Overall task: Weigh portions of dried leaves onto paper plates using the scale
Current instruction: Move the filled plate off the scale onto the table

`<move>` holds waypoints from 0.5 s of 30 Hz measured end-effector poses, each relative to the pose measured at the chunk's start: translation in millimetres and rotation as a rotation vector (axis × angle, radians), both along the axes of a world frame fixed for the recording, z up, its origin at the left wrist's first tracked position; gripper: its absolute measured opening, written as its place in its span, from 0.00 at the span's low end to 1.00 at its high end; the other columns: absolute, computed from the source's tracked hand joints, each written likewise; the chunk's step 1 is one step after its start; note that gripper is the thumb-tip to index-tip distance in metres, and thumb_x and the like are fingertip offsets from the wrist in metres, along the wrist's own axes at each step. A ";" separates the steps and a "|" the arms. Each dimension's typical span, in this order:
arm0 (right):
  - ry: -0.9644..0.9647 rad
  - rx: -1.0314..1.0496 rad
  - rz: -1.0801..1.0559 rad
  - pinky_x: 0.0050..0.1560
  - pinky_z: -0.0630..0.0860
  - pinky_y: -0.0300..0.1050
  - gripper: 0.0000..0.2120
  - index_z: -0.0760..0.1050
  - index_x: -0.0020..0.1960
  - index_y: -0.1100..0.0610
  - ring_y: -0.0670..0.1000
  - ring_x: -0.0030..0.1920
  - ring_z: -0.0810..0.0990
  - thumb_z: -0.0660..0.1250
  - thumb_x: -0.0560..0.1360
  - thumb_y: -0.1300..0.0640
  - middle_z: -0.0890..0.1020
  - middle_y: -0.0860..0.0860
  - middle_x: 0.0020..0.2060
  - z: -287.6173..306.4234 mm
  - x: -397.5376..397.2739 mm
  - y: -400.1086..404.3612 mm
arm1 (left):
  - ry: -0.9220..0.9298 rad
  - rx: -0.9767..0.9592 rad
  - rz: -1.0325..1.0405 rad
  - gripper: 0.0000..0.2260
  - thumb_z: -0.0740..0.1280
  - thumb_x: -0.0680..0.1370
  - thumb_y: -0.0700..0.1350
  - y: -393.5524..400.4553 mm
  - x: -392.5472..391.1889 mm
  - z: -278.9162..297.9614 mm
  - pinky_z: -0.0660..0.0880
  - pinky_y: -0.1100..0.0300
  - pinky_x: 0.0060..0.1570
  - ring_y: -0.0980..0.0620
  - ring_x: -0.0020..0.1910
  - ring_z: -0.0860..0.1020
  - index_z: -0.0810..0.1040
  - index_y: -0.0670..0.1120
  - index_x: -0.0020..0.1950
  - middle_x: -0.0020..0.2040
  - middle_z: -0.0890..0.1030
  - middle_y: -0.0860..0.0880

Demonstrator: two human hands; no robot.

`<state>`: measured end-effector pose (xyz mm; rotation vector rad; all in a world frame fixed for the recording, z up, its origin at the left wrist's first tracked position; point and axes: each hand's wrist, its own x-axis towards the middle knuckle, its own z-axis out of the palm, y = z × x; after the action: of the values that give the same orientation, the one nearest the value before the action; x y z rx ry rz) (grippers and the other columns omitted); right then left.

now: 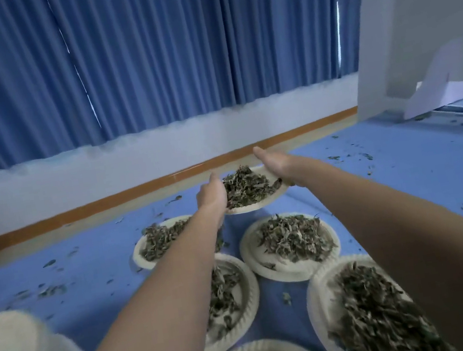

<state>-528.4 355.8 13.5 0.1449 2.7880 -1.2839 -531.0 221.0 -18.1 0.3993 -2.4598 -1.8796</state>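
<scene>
Both hands, left hand and right hand, grip opposite rims of a round white paper plate of dried leaves, held beyond the far filled plates.

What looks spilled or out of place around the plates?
Loose dried leaf bits lie scattered over the blue cloth, left and right of the plates, and one scrap sits between two filled plates. The far plate, held by the left hand and right hand, looks tilted.
</scene>
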 end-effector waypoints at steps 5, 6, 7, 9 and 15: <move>-0.095 -0.064 -0.026 0.72 0.52 0.57 0.34 0.46 0.76 0.54 0.59 0.75 0.51 0.40 0.77 0.35 0.48 0.56 0.76 -35.1 -39.8 7.7 | -0.059 -0.086 -0.082 0.29 0.46 0.80 0.60 12.6 -43.0 -28.6 0.55 0.44 0.71 0.41 0.74 0.58 0.53 0.45 0.76 0.77 0.55 0.42; -0.110 -0.076 -0.036 0.72 0.51 0.58 0.34 0.46 0.76 0.54 0.59 0.75 0.50 0.40 0.77 0.35 0.48 0.56 0.76 -40.0 -44.7 10.2 | -0.060 -0.116 -0.091 0.29 0.45 0.80 0.61 14.8 -46.4 -29.2 0.53 0.43 0.71 0.41 0.75 0.56 0.52 0.45 0.77 0.77 0.53 0.42; -0.128 -0.082 -0.044 0.73 0.50 0.59 0.34 0.45 0.76 0.53 0.58 0.76 0.49 0.39 0.77 0.34 0.47 0.55 0.76 -46.0 -49.9 11.4 | -0.064 -0.158 -0.101 0.30 0.44 0.79 0.61 16.5 -49.2 -31.3 0.51 0.43 0.72 0.42 0.76 0.53 0.49 0.46 0.77 0.78 0.50 0.43; -0.169 -0.086 -0.041 0.74 0.48 0.60 0.35 0.43 0.76 0.52 0.58 0.76 0.47 0.39 0.76 0.33 0.45 0.54 0.76 -54.8 -58.0 8.6 | -0.091 -0.212 -0.103 0.31 0.42 0.79 0.63 16.3 -53.8 -35.5 0.46 0.41 0.72 0.42 0.76 0.48 0.44 0.47 0.77 0.78 0.46 0.44; -0.138 -0.046 -0.053 0.72 0.51 0.63 0.37 0.34 0.75 0.48 0.62 0.75 0.49 0.44 0.75 0.32 0.44 0.55 0.76 -58.5 -60.3 -15.1 | -0.110 -0.172 -0.087 0.31 0.43 0.79 0.63 15.0 -48.4 -38.6 0.45 0.40 0.71 0.42 0.77 0.46 0.39 0.49 0.76 0.78 0.43 0.47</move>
<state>-588.8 340.7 -45.1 0.2951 2.6536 -1.2951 -579.4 236.0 -56.7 0.4056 -2.7262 -1.6991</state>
